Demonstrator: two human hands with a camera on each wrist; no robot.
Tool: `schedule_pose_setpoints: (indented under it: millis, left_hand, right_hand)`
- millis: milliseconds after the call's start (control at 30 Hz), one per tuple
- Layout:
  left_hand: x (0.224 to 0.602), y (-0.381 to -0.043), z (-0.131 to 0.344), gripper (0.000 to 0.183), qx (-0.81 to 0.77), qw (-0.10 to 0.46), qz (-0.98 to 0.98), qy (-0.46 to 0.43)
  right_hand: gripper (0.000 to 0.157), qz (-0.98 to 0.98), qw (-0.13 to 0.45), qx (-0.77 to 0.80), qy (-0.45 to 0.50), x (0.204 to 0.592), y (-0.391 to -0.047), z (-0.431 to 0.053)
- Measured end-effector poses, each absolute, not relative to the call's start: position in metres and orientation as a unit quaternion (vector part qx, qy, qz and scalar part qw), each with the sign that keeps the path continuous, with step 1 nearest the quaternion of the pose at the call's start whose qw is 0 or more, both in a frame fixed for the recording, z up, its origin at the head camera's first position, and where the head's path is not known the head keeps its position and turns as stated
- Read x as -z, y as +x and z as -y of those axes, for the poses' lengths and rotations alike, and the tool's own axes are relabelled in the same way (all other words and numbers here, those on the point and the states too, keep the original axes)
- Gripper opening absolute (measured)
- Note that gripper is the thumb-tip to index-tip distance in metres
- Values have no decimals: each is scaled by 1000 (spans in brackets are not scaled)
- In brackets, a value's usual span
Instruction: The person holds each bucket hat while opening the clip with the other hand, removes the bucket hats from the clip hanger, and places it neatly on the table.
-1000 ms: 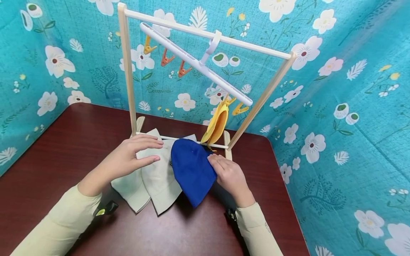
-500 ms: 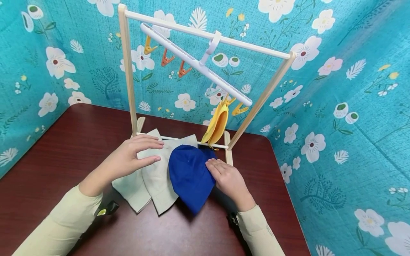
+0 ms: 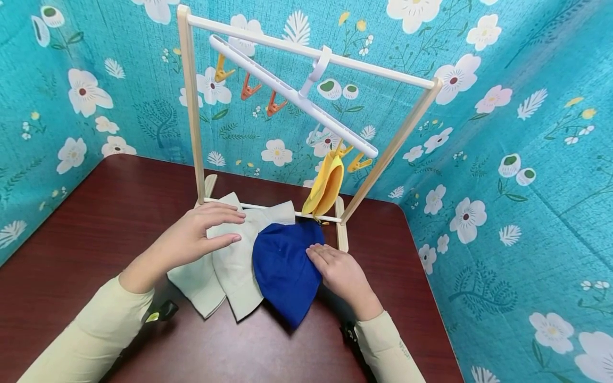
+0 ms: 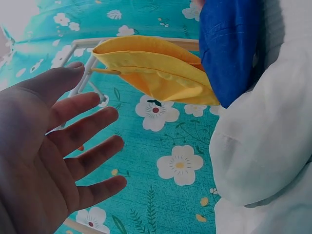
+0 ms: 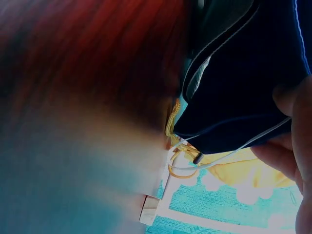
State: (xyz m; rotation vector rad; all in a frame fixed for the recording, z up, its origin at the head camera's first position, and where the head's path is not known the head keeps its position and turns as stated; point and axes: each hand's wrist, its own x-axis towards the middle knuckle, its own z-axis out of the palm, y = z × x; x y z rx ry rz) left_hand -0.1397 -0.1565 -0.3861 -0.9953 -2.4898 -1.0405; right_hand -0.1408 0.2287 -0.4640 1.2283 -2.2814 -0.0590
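In the head view a blue bucket hat lies over the right side of a pale beige hat. My right hand pinches the blue hat's right edge. The right wrist view shows the thumb on the dark inner side, with a white cord hanging there. My left hand hovers over the pale hats, its fingers spread and holding nothing. A pale green hat lies leftmost, partly under the beige one. Behind them a yellow hat hangs from a clip.
A wooden rack with white bars stands at the back of the dark red table. From its top bar hangs a slanted white hanger with yellow and orange clips. Flowered teal cloth surrounds the table.
The blue hat has come down and slightly toward me, and more of the beige hat shows behind it. My right hand moved slightly down with it. The left hand has stayed almost still.
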Motion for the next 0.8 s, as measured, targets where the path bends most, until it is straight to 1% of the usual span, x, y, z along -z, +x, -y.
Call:
schedule_pose_setpoints:
  millis: [133,367,567,800]
  left_hand:
    - [386,-140,157,35,353,123,862,-341]
    - [386,-141,159,33,335,103,874,-336]
    - [386,-142,159,31,332,96,875,-339]
    - [386,-142,159,31,332,89,876,-338]
  right_hand:
    - [35,850,257,26,458,464,-140,-229]
    - [36,863,221,18,454,463,-140,-228]
    - [34,874,187,19,447,461,-138,-226]
    - [35,884,160,12,439,463,-139,-227]
